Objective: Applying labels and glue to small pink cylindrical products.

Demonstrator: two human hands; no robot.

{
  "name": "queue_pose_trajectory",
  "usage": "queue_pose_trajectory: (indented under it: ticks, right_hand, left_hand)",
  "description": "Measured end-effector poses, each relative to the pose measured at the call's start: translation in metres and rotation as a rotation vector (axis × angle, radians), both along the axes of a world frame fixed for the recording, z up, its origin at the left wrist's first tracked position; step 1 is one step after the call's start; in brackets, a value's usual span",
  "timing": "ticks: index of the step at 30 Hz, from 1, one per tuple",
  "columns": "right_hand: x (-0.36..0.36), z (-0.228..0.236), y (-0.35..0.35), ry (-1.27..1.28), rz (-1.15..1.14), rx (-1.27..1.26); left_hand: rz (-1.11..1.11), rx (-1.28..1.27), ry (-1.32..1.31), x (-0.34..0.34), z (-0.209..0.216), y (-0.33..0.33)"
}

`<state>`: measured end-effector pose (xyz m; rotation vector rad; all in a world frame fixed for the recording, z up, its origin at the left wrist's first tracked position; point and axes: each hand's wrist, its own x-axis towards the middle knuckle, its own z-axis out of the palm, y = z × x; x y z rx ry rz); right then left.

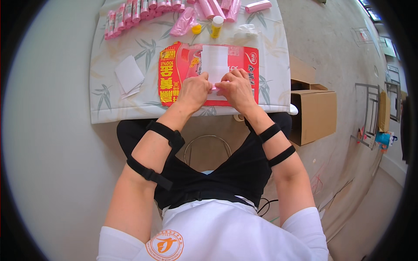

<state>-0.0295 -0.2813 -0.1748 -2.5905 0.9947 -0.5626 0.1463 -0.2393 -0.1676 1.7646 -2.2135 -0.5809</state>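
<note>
My left hand (pixel 194 90) and my right hand (pixel 236 89) meet over the near part of a white paper sheet (pixel 214 58). Between their fingertips a small stretch of a pink plastic roll (pixel 214 87) shows. Both hands are closed on it, with fingers bent, and cover most of it. The paper lies on a flat red printed packaging sheet (pixel 174 69) on the table. Beyond it stands a yellow glue bottle with a white top (pixel 216 28), beside a loose yellow cap (pixel 196 29).
Pink plastic rolls (pixel 136 12), several with paper bands, line the table's far side. White paper slips (pixel 129 74) lie to the left, and crumpled clear plastic (pixel 246 30) at the back right. An open cardboard box (pixel 320 115) stands on the floor right of the table (pixel 102 106).
</note>
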Motion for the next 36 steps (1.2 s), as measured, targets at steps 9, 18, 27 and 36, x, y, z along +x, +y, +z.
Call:
queue_pose_trajectory:
  ticks: [9, 18, 27, 36]
  right_hand:
    - [0.012, -0.014, 0.002, -0.13, -0.221, 0.198]
    - [0.011, 0.001, 0.019, -0.13, -0.226, -0.269]
    - [0.012, -0.016, 0.022, 0.163, 0.069, -0.396]
    - [0.021, -0.016, 0.013, 0.323, 0.125, -0.458]
  left_hand:
    - [0.127, 0.407, 0.283, 0.021, -0.001, -0.031]
    - [0.134, 0.464, 0.283, 0.025, -0.001, -0.045]
    - [0.11, 0.544, 0.092, 0.018, -0.001, -0.061]
    - [0.693, -0.015, 0.474, -0.003, 0.01, 0.011]
